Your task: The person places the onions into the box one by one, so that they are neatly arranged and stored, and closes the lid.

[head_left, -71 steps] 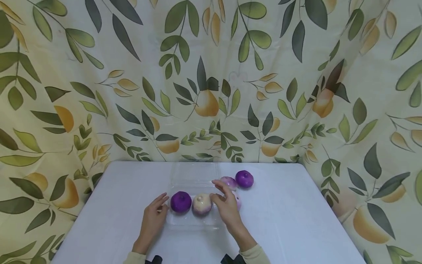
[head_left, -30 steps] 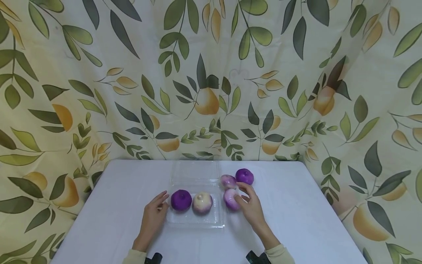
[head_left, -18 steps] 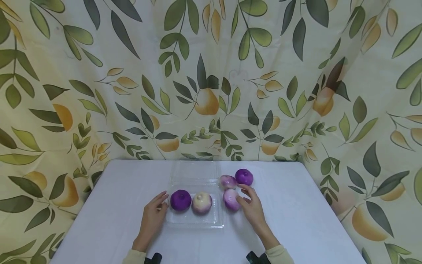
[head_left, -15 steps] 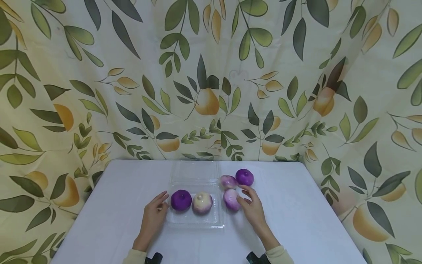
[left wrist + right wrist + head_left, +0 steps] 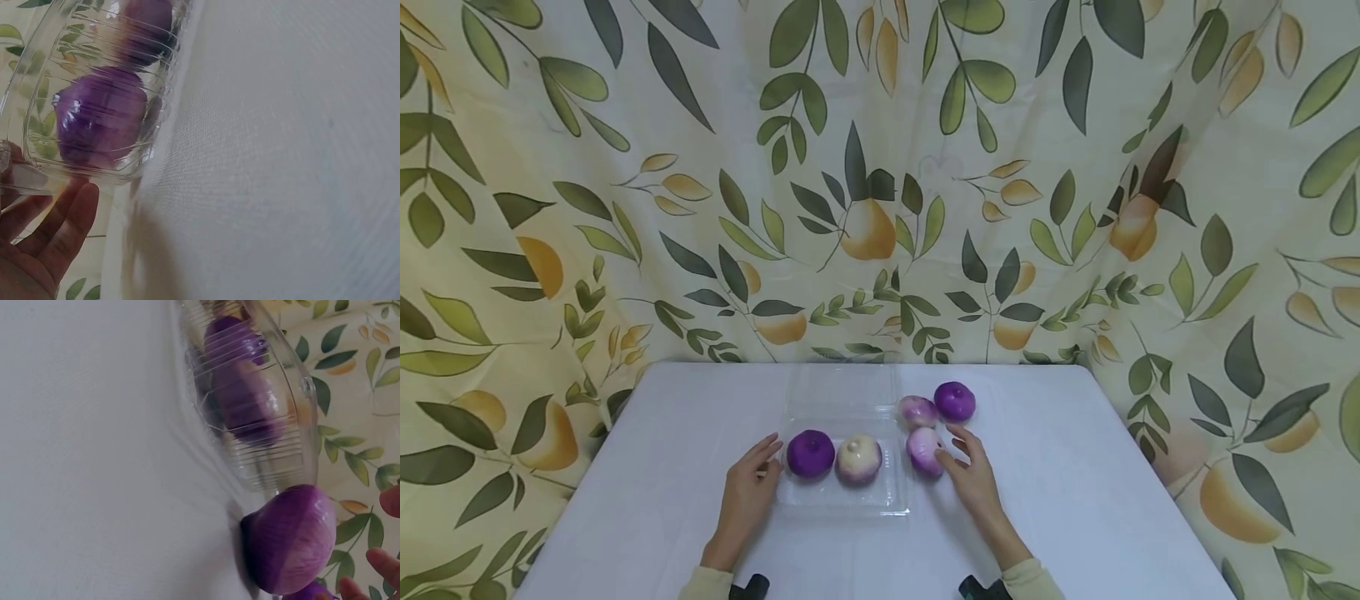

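A clear plastic clamshell box (image 5: 880,502) lies with its lid (image 5: 842,387) folded back. Inside sit a dark purple onion (image 5: 810,455) and, to its right, a whitish onion (image 5: 859,459) with purple sides. My left hand (image 5: 750,483) rests its extended fingertips at the box's left edge; the left wrist view shows its fingers (image 5: 75,219) right at the plastic rim. My right hand (image 5: 977,479) is beside a pale purple onion (image 5: 925,452) outside the box, thumb overlapping it in the head view. In the right wrist view that onion (image 5: 290,540) stands apart from the spread fingertips (image 5: 381,562).
Behind the pale onion lie another pale purple onion (image 5: 917,412) and a bright purple onion (image 5: 955,402). A white cloth covers the table (image 5: 1075,500). Leaf-and-fruit patterned fabric (image 5: 880,167) hangs along the table's back and sides.
My right hand has gone from the whitish onion in the box rightward to the pale onion outside, its fingertips since drawing slightly back. My left hand has stayed at the box edge.
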`<state>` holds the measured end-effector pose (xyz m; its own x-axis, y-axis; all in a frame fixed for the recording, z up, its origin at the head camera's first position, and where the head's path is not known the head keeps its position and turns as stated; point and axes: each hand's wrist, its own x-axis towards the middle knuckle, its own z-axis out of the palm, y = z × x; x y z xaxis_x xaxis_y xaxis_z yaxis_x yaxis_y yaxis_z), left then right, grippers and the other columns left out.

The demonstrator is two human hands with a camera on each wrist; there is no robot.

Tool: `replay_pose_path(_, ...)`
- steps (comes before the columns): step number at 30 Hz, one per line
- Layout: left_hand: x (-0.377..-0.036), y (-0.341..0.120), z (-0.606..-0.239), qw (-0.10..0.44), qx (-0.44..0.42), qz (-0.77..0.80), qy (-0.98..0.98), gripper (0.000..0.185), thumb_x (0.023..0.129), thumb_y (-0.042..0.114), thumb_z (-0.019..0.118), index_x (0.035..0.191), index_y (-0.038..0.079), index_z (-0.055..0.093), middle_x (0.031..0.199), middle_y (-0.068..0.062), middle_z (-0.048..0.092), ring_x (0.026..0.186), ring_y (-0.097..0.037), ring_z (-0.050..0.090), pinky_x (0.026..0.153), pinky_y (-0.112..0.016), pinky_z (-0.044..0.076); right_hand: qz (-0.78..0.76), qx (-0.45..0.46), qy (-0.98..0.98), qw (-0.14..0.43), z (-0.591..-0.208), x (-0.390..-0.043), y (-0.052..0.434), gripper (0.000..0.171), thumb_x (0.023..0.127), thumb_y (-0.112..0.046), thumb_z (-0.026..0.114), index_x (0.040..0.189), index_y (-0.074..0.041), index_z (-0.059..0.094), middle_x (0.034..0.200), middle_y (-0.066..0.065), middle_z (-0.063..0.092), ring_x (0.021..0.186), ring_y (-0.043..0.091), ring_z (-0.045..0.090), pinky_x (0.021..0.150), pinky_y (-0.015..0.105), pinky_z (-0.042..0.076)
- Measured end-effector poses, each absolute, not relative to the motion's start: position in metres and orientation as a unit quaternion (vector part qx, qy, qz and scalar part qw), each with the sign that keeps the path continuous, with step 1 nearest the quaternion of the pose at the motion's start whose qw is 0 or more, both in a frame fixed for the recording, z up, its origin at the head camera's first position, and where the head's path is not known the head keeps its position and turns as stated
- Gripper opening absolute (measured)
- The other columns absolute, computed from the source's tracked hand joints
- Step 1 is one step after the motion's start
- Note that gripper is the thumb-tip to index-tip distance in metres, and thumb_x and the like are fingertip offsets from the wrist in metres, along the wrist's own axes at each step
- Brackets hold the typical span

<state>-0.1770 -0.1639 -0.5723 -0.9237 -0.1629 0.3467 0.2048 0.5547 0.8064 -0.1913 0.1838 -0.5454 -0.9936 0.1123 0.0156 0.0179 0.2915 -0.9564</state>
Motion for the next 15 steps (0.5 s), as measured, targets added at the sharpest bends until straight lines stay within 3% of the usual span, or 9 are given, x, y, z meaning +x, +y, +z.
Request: replay_pose_path(15,-0.177,-0.165,-0.573,0.192,-0.012,-0.473,-0.860,0.033,0.088,0.001,0.062,0.121,0.001,0.069,0.132,-0.007,0.065,0.089,-0.014,0.068,0.074,-0.023,0.058,0.592,-0.054,-0.804,0.002,-0.562,-0.198,0.179,0.063,0.090,-0.017,0.068,0.145,-0.005,0.040,0.151,0.024,0.039,0.137,0.045,0.040,0.112,0.055,0.038)
